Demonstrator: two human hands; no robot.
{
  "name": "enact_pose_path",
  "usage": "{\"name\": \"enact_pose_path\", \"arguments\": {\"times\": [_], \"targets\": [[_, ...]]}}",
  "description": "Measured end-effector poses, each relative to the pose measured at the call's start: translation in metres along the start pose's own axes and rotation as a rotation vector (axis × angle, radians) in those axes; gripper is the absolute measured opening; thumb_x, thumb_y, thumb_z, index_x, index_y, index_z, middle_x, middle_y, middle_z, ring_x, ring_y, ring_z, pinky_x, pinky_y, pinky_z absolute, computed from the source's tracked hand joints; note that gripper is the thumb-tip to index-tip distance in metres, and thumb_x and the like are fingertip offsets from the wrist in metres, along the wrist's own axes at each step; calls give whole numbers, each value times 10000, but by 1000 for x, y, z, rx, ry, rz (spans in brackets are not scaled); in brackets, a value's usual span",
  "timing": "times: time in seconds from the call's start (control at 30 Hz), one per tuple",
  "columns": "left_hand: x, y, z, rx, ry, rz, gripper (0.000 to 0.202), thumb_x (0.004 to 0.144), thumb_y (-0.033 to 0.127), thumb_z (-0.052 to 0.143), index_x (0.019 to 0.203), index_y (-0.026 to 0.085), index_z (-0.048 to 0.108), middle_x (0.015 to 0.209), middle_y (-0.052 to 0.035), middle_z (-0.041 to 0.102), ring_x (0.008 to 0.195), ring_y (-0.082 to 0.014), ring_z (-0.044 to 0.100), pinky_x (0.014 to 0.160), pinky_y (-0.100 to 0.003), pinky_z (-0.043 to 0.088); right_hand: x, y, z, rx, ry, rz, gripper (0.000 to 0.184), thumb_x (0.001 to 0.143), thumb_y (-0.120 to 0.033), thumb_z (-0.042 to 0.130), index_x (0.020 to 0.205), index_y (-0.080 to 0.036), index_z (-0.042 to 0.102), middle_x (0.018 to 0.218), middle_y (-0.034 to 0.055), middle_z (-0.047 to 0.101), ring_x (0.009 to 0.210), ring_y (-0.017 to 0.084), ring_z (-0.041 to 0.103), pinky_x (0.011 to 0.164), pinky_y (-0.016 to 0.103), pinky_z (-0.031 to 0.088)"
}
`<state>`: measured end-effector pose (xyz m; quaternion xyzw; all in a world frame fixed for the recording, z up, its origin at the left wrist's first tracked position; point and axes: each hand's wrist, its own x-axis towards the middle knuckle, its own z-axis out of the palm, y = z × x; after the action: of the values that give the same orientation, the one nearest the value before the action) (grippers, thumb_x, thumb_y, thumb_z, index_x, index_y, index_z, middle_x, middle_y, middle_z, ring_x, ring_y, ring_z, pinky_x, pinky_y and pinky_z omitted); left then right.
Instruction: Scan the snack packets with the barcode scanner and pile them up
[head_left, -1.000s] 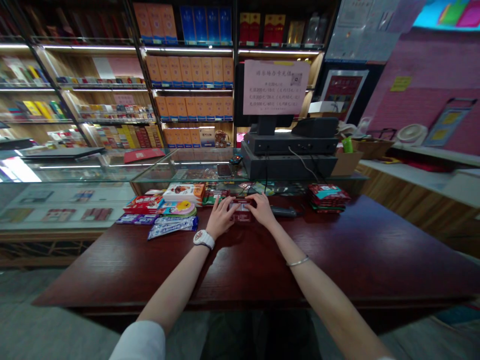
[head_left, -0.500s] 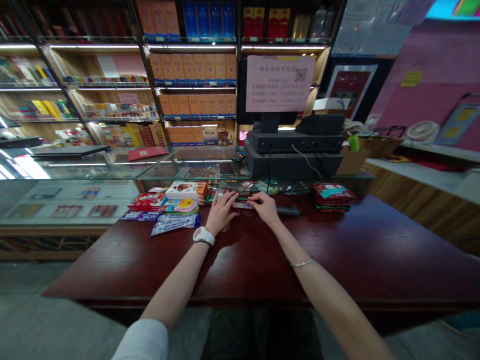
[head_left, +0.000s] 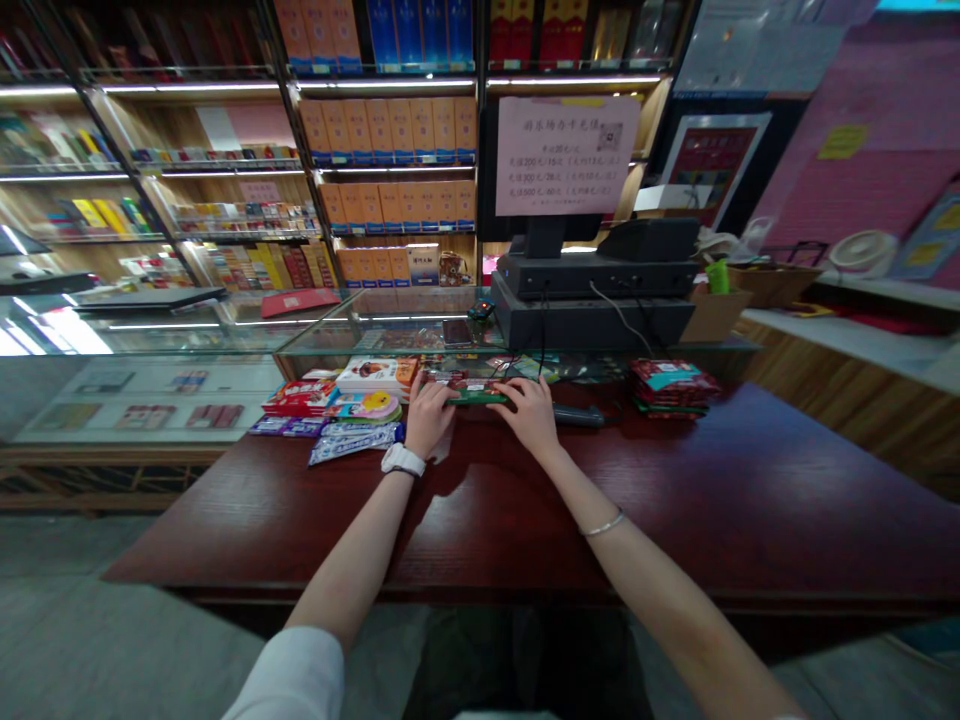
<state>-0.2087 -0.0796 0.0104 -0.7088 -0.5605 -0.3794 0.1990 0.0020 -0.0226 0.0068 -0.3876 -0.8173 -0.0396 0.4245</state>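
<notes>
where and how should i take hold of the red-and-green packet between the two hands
Probably by its left and right ends, one hand each, from the near side. The red-and-green packet lies long from side to side, with the left hand and right hand at those ends, and the glass display counter stands behind it.

red-and-green packet (head_left: 478, 395), ends hidden from me by fingers (head_left: 444, 392) of the left hand (head_left: 430, 415) and right hand (head_left: 531, 413), print too small for me to read, left sleeve (head_left: 296, 668) and right forearm (head_left: 679, 610) cut off nearside, far-left shelf goods (head_left: 56, 147) blurred
</notes>
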Motion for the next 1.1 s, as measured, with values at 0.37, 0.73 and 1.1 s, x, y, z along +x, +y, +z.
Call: {"name": "enact_pose_path", "arguments": {"times": [0.37, 0.73, 1.1], "targets": [[1, 0, 0, 0, 95, 7, 223, 883, 120, 519, 931, 251, 693, 855, 0, 653, 902, -178, 615, 1149, -440, 335, -7, 0, 23, 146, 4, 126, 281, 929, -400, 580, 1137, -263, 711, 1209, 84, 704, 1132, 244, 633, 1082, 500, 350], [0, 1, 0, 81, 34, 30, 140, 869, 172, 556, 887, 241, 676, 913, -21, 649, 962, -200, 605, 1172, -470, 299, -8, -10, 10, -22, 58, -61, 252, 881, -130, 552, 1016, -258, 723, 1102, 36, 699, 1120, 228, 580, 1180, 542, 192], [-5, -39, 10, 249, -89, 39, 189, 831, 118, 526, 909, 219, 665, 1055, -47, 700, 1057, -232, 592, 1194, -491, 278, 21, -23, 49, -119, -29, -204, 227, 854, -128, 578, 979, -245, 727, 1098, 59, 666, 1066, 234, 557, 1179, 550, 232]]}}
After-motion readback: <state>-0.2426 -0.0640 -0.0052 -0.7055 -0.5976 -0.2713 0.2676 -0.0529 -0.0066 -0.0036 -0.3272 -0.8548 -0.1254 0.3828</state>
